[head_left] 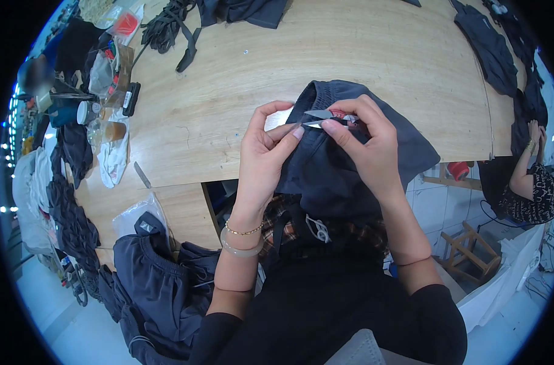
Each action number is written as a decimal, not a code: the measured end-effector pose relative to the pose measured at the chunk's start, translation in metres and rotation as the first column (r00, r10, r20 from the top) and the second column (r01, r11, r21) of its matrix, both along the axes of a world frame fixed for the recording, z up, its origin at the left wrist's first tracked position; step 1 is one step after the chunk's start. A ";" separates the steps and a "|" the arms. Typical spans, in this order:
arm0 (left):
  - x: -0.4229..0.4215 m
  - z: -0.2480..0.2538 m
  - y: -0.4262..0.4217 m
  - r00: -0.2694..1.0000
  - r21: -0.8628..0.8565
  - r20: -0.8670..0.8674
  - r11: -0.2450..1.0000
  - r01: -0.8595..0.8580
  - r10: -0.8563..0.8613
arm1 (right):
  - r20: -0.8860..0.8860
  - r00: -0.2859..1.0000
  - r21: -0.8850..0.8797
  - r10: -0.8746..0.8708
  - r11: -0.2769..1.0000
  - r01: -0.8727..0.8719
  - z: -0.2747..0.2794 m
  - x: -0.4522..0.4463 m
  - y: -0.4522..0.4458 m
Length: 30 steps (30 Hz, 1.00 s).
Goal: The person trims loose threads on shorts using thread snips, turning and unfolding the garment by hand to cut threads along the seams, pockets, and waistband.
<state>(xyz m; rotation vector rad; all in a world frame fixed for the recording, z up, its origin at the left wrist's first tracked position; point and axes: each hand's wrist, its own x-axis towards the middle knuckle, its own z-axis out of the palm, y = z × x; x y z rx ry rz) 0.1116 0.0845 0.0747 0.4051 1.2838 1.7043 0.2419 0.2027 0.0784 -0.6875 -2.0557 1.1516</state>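
Observation:
A dark navy garment (350, 167) with a gathered elastic waistband (312, 97) lies over the table's front edge and my lap. My left hand (263, 149) pinches the waistband at its left side, where a white label (279, 119) shows beside the fingers. In my right hand (374, 137) is a pair of thread snips (317, 114) with red on the handle. Their two blades are parted and point left, close to my left fingertips at the waistband. Whether a thread lies between the blades is too small to tell.
More dark garments (152, 283) are heaped at lower left near a plastic bag (137, 213). A thin blade-like tool (142, 174) lies on the wooden table (186, 115). Jars (88, 112) stand at left, dark strips (167, 30) behind. A person's arm (523, 170) and wooden stool (468, 252) are at right.

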 end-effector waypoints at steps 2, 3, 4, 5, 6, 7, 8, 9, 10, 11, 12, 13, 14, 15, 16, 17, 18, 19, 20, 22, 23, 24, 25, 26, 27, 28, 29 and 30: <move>-0.001 -0.008 -0.001 1.000 0.005 -0.001 1.000 -0.009 0.009 | -0.081 0.996 -0.207 0.032 0.977 -0.049 0.001 -0.002 0.002; -0.002 -0.011 -0.001 1.000 0.010 0.000 1.000 -0.017 0.017 | -0.125 0.992 -0.333 0.012 0.941 -0.053 0.006 -0.003 0.004; -0.003 -0.013 -0.002 1.000 0.010 -0.001 1.000 -0.017 0.017 | -0.167 0.986 -0.453 -0.014 0.889 -0.064 0.010 -0.005 0.005; -0.004 -0.015 -0.002 0.998 -0.019 -0.058 1.000 0.000 -0.001 | -0.167 0.986 -0.452 -0.015 0.890 -0.063 0.013 -0.006 0.008; -0.005 -0.015 -0.002 0.993 -0.048 -0.115 0.999 0.015 -0.020 | -0.188 0.982 -0.459 0.010 0.883 -0.096 0.015 -0.007 0.010; -0.005 -0.015 -0.002 0.993 -0.047 -0.115 0.999 0.015 -0.021 | -0.209 0.977 -0.464 0.035 0.876 -0.130 0.018 -0.009 0.013; -0.004 -0.015 -0.001 0.994 -0.056 -0.107 0.998 0.009 -0.015 | -0.209 0.978 -0.514 0.017 0.849 -0.124 0.022 -0.009 0.015; -0.004 -0.015 -0.001 0.995 -0.065 -0.098 0.998 0.002 -0.008 | -0.209 0.978 -0.513 0.018 0.849 -0.125 0.019 -0.008 0.017; -0.004 -0.012 -0.001 0.995 -0.064 -0.098 0.998 0.000 -0.006 | -0.179 0.982 -0.414 0.055 0.902 -0.126 0.015 -0.007 0.020; -0.004 -0.008 -0.001 0.999 -0.044 -0.038 0.999 0.012 -0.013 | -0.144 0.985 -0.309 0.090 0.942 -0.131 0.012 -0.006 0.022; -0.004 -0.006 -0.001 1.000 -0.024 0.022 0.999 0.023 -0.022 | -0.144 0.985 -0.309 0.094 0.942 -0.135 0.012 -0.007 0.020; -0.005 -0.007 -0.002 1.000 -0.023 0.022 1.000 0.019 -0.019 | -0.068 0.990 -0.174 0.126 0.975 -0.136 0.013 -0.007 0.016; -0.006 -0.009 -0.003 0.999 -0.006 0.046 1.000 0.029 -0.029 | 0.011 0.989 -0.036 0.145 0.989 -0.145 0.013 -0.008 0.013; -0.006 -0.011 -0.003 0.997 0.012 0.071 0.999 0.042 -0.042 | 0.094 0.983 0.097 0.155 0.982 -0.164 0.009 -0.009 0.008; -0.005 -0.011 -0.002 0.996 0.012 0.073 0.999 0.046 -0.047 | 0.121 0.976 0.108 0.184 0.974 -0.197 0.002 -0.012 0.004; -0.004 -0.011 0.000 0.999 -0.017 0.039 1.000 0.024 -0.023 | 0.149 0.966 0.118 0.210 0.966 -0.228 -0.005 -0.013 -0.001; -0.003 -0.011 0.002 1.000 -0.043 0.004 0.999 0.000 0.001 | 0.132 0.970 0.096 0.202 0.972 -0.215 -0.012 -0.017 0.001; -0.003 -0.013 0.002 1.000 -0.041 0.004 0.999 0.002 -0.002 | 0.132 0.971 0.097 0.200 0.972 -0.213 -0.013 -0.021 0.008; -0.004 -0.015 0.000 0.999 -0.045 0.005 0.998 0.050 -0.050 | 0.080 0.981 -0.007 0.179 0.984 -0.179 -0.015 -0.026 0.015; -0.004 -0.017 -0.003 0.995 -0.053 0.006 0.993 0.101 -0.101 | 0.127 0.982 -0.161 0.142 0.979 -0.121 -0.011 -0.038 0.037; -0.004 -0.016 -0.003 0.996 -0.048 0.009 0.995 0.086 -0.086 | 0.162 0.981 -0.179 0.105 0.981 -0.075 -0.014 -0.044 0.055; -0.003 -0.015 -0.003 0.997 -0.040 0.012 0.997 0.071 -0.071 | 0.186 0.982 -0.104 0.009 0.995 0.011 -0.022 -0.051 0.071; -0.003 -0.014 -0.003 0.997 -0.035 0.011 0.997 0.074 -0.073 | 0.271 0.943 0.140 -0.191 0.977 0.158 -0.038 -0.056 0.089; -0.003 -0.013 -0.003 0.998 -0.031 0.030 0.998 0.052 -0.051 | 0.355 0.858 0.424 -0.370 0.882 0.205 -0.039 -0.054 0.099; -0.004 -0.012 -0.002 0.998 -0.027 0.050 0.999 0.026 -0.025 | 0.353 0.860 0.429 -0.369 0.881 0.202 -0.037 -0.047 0.104; -0.005 -0.012 -0.002 0.999 -0.024 0.051 1.000 0.017 -0.016 | 0.338 0.861 0.336 -0.380 0.903 0.267 -0.034 -0.041 0.107; -0.006 -0.012 -0.002 0.998 -0.029 0.056 1.000 0.009 -0.007 | 0.329 0.861 0.235 -0.387 0.917 0.322 -0.032 -0.038 0.104; -0.006 -0.012 -0.003 0.998 -0.039 0.064 0.999 0.002 0.000 | 0.337 0.864 0.230 -0.375 0.922 0.310 -0.029 -0.034 0.093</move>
